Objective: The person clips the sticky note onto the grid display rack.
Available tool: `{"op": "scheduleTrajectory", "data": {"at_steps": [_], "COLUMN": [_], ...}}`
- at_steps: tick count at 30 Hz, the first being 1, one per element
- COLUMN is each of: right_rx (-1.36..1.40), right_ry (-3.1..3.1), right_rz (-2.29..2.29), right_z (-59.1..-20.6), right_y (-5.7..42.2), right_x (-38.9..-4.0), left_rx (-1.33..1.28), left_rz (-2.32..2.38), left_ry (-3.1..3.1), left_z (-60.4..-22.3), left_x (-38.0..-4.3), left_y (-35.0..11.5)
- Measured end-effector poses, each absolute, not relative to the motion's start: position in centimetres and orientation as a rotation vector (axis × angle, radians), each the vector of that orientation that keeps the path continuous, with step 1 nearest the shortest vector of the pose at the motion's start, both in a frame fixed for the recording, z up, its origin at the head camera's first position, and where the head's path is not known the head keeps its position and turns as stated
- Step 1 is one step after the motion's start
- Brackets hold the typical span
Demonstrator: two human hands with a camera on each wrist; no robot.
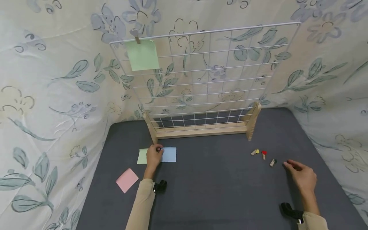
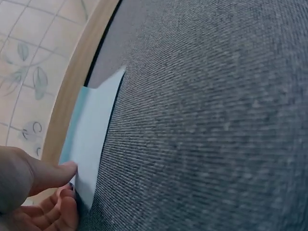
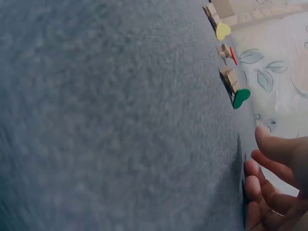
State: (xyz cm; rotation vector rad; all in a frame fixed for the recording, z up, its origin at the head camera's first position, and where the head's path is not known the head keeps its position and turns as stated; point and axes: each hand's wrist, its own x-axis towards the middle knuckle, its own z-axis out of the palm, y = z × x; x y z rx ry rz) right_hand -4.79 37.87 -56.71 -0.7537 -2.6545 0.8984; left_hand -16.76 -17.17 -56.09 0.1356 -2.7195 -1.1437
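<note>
A blue paper note lies on the dark tabletop in front of the wire rack, and my left hand pinches its left edge. In the left wrist view the thumb presses on top of the blue sheet, the other fingers curled by its edge. Partly behind that hand is a green note. My right hand hovers at the right, fingers loosely bent and holding nothing. Close to it lie small wooden clothespins with a yellow heart, a red heart and a green heart.
A white wire grid rack stands on a wooden base at the back. Another green note hangs at its top left from a heart clothespin. A pink note lies left of my left forearm. Flower-patterned cloth surrounds the table.
</note>
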Motion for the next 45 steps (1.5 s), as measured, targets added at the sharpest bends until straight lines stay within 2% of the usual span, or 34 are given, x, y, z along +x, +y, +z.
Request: {"op": "scheduleTrajectory", "data": {"at_steps": [5,12,19,27,45], "right_rx": [-0.743,-0.663,-0.598,-0.573,-0.387], "right_ry": [-2.725,-2.774,-2.767,-2.752,-2.598], "right_rz": [0.905,0.874,0.856,0.87,0.998], "right_z": [-56.2,-55.4,-55.5,-55.4,-54.1], "right_y": [37.3,35.8,34.6,33.6,32.5], "right_x": [-5.5,-6.5,-7.2,-7.5,-8.7], "left_rx": [0.084,0.155,0.001,0.187,0.193], "left_rz": [-1.267,-1.545,-1.716,-1.862,-2.123], "left_ry": [-2.685,-2.665,-2.528,-2.552,-2.332], "left_z": [-56.0,-55.9,-56.1,-55.8,-55.8], "left_x": [-16.7,-16.0,-15.2,-15.3,-15.0], "left_y": [-17.9,-18.3,-18.4,-18.0,-17.2]}}
